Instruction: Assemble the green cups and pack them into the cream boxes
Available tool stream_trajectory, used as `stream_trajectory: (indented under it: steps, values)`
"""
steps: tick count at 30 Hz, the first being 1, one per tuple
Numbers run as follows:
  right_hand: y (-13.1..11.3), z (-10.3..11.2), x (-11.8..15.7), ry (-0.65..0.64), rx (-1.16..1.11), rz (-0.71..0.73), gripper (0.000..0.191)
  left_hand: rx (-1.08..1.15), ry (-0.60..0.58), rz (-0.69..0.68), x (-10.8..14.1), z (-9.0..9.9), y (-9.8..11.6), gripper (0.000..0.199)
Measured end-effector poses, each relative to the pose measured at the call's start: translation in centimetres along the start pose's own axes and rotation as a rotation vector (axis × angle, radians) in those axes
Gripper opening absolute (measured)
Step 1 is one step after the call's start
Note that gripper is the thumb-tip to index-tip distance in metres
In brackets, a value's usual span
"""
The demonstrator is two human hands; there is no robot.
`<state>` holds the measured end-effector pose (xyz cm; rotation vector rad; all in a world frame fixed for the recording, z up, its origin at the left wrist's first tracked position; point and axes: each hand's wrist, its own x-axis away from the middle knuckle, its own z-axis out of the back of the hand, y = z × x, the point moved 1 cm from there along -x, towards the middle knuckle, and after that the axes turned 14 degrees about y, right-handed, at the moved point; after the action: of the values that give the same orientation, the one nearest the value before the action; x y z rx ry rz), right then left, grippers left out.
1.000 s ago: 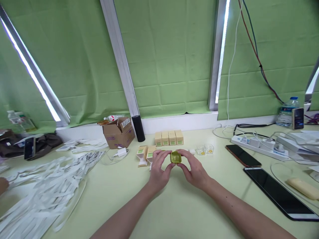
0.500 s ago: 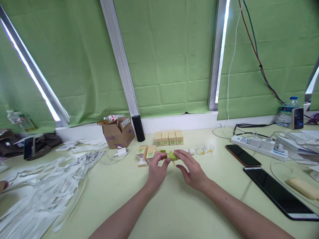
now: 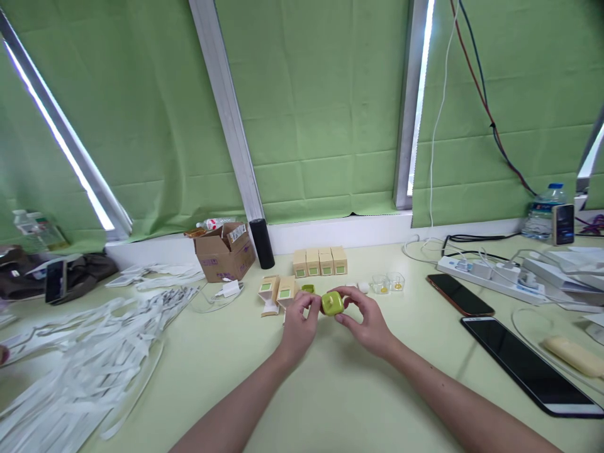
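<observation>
Between both hands, above the middle of the table, is a small yellow-green case [image 3: 333,303] with rounded corners and a small knob on its face. The fingertips of my left hand [image 3: 301,321] pinch its left side. My right hand [image 3: 367,322] grips its right side between thumb and fingers. Just behind my left hand lies another small green piece [image 3: 307,288]. Two opened kraft boxes with green labels, one at the left [image 3: 268,291] and one beside it [image 3: 286,290], stand left of it. A small white round item [image 3: 363,287] lies behind my right hand.
Several closed kraft boxes [image 3: 319,262] stand in a row at the back. Clear plastic cups [image 3: 388,283] sit right of them. White straps [image 3: 104,352] cover the left; a phone [image 3: 460,294], tablet [image 3: 528,365] and power strip [image 3: 491,277] lie right. A person's fingertip [image 3: 4,354] shows at the left edge.
The green case has turned so its flat face with the knob shows, and it has shifted slightly right. My right fingers have curled around its side. The green piece behind is now less covered.
</observation>
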<state>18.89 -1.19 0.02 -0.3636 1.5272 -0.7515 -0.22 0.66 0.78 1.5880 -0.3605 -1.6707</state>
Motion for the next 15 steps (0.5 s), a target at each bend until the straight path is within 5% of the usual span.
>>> stream_trajectory:
  steps: [2,5,8,12,15]
  values:
    - [0.4,0.1,-0.1,0.014,-0.059,-0.073,0.033,-0.012,0.025,-0.068,0.0,0.2,0.3,0.014]
    - [0.9,0.3,-0.2,0.027,-0.058,-0.114,0.032,-0.058,-0.019,-0.191,0.2,0.4,0.8,0.052]
    - [1.1,0.3,-0.1,0.015,0.011,-0.112,0.032,-0.147,-0.107,-0.329,0.4,0.4,1.0,0.065]
    - [1.0,0.0,0.1,-0.023,0.068,-0.087,0.031,-0.216,-0.178,-0.399,0.6,0.3,0.9,0.056]
    - [1.3,0.2,0.0,-0.033,0.106,-0.039,0.030,-0.159,-0.124,-0.328,0.3,0.2,0.6,0.043]
